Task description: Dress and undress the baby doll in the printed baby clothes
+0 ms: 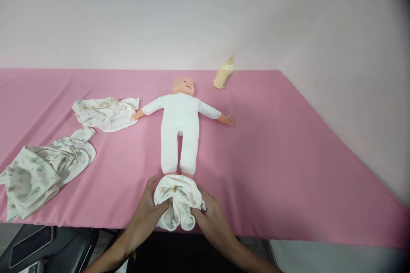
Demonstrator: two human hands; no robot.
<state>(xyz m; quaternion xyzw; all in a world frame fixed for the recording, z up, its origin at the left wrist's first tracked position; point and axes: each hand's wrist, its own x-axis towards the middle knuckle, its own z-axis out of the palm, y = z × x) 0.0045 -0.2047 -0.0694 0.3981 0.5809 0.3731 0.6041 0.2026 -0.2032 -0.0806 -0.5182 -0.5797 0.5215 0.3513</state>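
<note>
A baby doll (180, 123) with a white cloth body lies on its back, arms spread, head toward the wall. Over its feet are bunched baby pants (179, 200), white with a small print. My left hand (150, 204) grips the pants on their left side, thumb on top. On the other side my right hand (209, 215) closes round the cloth in the same way. The doll's feet are hidden in or behind the fabric; only the ankles show above it.
A white printed baby garment (107, 113) touches the doll's hand at left. Nearer lies a green-printed garment (48, 170). A pump bottle (224, 73) of pale yellow liquid stands by the wall. Pink cloth (272, 170) covers the table. A phone (31, 245) rests on a black chair (72, 243).
</note>
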